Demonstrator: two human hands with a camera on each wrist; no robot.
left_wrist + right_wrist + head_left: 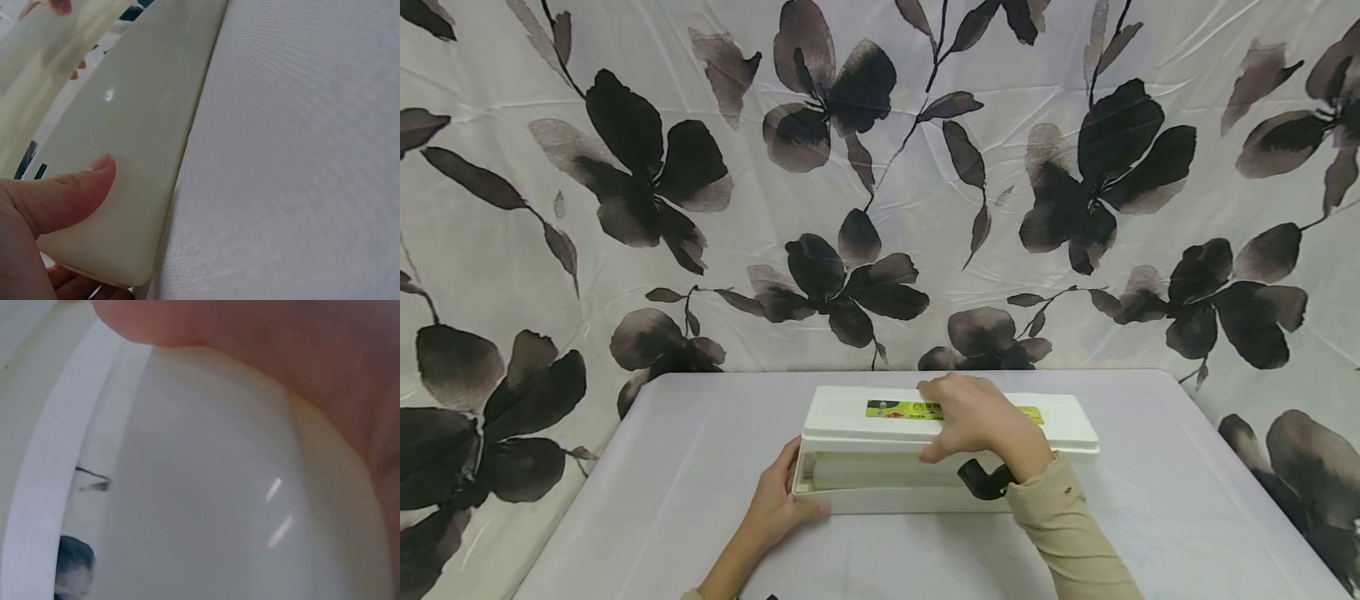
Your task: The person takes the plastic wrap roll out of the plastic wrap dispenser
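A long white cling film dispenser box lies on the table, its lid raised above the front wall. Through the gap shows a pale roll, also visible as a translucent roll in the left wrist view. My left hand grips the box's left end, with the thumb flat on the front wall and fingers around the end. Across the lid, my right hand holds it, thumb at the front edge and fingertips towards the back edge. It partly covers the yellow-green label.
The box stands on a white-covered table. Behind hangs a white cloth with dark flower prints. A black wrist camera sits below the right wrist, in front of the box.
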